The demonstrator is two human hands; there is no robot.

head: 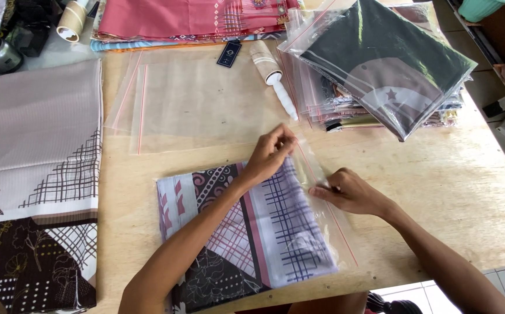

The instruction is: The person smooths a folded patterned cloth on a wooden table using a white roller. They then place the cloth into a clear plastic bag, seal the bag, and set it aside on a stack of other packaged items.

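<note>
Both hands work the mouth of a clear zip bag (322, 197) holding a folded patterned cloth (246, 232) on a wooden table (450, 192): the left hand (273, 152) pinches the far end of the seal, the right hand (348, 191) presses the strip nearer the body. Empty bags (200, 102) lie beyond the left hand. Cloth sits close to the seal; caught fabric would likely leave it gaping

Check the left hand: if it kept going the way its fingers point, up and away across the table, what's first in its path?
Probably the white handle of the lint roller, just beyond the left hand, which pinches the clear zip bag over the folded patterned cloth. Height above the table is unclear, so it might pass over.
</note>
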